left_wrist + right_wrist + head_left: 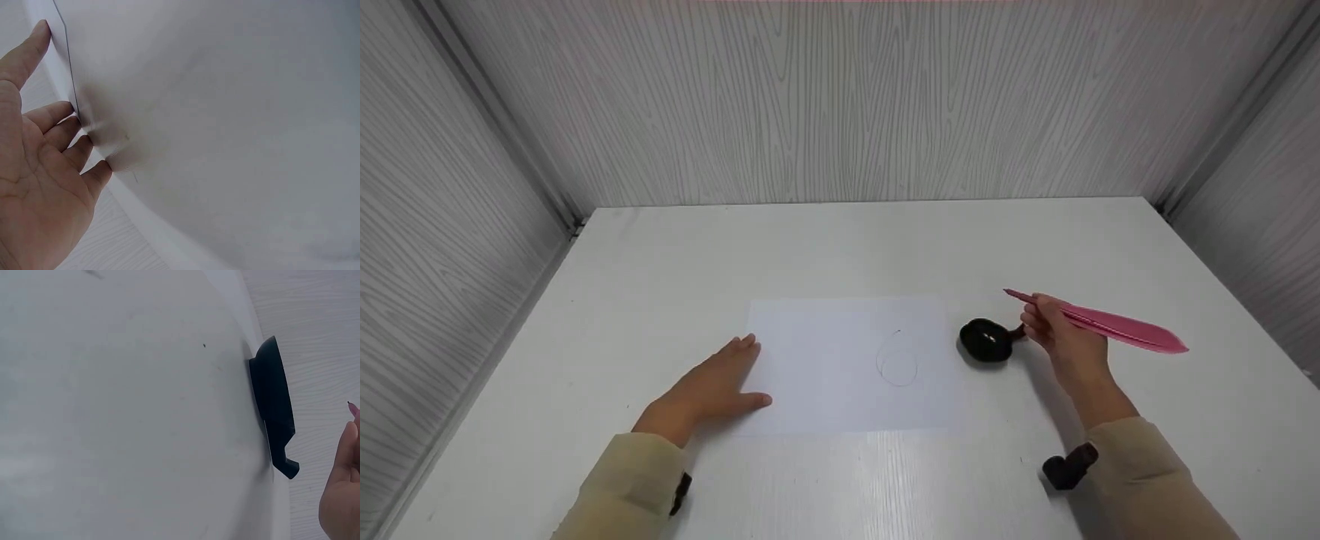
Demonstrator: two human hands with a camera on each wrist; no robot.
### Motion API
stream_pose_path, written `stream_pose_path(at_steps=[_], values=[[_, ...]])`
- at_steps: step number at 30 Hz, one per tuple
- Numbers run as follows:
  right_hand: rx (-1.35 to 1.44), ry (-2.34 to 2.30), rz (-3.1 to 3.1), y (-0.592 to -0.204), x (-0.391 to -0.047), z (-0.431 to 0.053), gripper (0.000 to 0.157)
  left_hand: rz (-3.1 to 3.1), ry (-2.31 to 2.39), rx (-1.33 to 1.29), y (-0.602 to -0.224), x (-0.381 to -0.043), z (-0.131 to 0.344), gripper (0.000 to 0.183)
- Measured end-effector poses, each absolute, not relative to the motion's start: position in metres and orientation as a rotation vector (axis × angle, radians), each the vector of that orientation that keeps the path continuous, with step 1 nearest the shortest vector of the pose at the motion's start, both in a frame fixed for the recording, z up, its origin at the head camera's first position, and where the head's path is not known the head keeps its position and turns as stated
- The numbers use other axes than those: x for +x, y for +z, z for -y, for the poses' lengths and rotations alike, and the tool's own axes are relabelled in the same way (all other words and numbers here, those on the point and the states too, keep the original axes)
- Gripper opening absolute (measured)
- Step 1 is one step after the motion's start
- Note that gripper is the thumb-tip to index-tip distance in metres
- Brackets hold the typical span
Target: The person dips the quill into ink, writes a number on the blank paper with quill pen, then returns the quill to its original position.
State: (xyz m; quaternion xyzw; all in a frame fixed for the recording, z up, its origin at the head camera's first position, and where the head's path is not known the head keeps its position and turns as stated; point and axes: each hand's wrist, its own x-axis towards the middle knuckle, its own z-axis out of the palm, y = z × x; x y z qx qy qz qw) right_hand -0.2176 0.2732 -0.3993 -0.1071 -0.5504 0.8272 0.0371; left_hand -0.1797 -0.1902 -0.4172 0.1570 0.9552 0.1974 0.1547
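Note:
My left hand lies with fingers extended at the left edge of a white sheet of paper, fingertips and thumb touching it. A thin drawn loop, much like a 6, shows on the sheet's right half. In the head view my right hand pinches a pink feather-shaped pen, its tip pointing left and raised off the paper. Just left of that hand, a glossy black spoon-like thing with a rounded dome and short handle lies dome-up. Only part of the right hand and the pen tip show in the right wrist view.
The white table runs back to a grey wood-grain panel. Similar panels stand along both sides. A small black device sits at the right wrist, and another at the left.

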Motion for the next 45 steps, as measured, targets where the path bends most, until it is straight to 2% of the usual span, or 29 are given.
stream_pose_path(at_steps=[10, 17, 25, 27, 33, 34, 39, 41, 45], values=[[-0.328, 2.432, 1.824, -0.406, -0.217, -0.289, 0.031, -2.741, 0.556, 0.455, -0.417, -0.18, 0.192, 0.084], [-0.036, 2.199, 2.059, -0.411, -0.216, -0.302, 0.022, -2.738, 0.559, 0.459, -0.416, -0.18, 0.191, 0.084], [0.169, 1.711, 2.524, -0.409, -0.216, -0.311, 0.041, -2.74, 0.567, 0.466, -0.416, -0.18, 0.191, 0.084], [0.236, 1.623, 2.613, -0.407, -0.215, -0.312, 0.039, -2.74, 0.573, 0.466, -0.415, -0.179, 0.19, 0.084], [0.669, 1.382, 2.525, -0.411, -0.213, -0.311, 0.018, -2.739, 0.56, 0.466, -0.413, -0.179, 0.19, 0.083], [0.725, 1.471, 2.481, -0.413, -0.212, -0.31, 0.019, -2.739, 0.558, 0.464, -0.412, -0.179, 0.19, 0.083], [0.861, 1.142, 2.577, -0.413, -0.21, -0.312, 0.033, -2.739, 0.558, 0.462, -0.413, -0.18, 0.19, 0.083], [0.866, 0.787, 2.623, -0.413, -0.209, -0.315, 0.041, -2.74, 0.558, 0.463, -0.414, -0.18, 0.19, 0.084], [0.876, 0.526, 2.727, -0.412, -0.207, -0.32, 0.05, -2.739, 0.56, 0.464, -0.415, -0.181, 0.191, 0.084]])
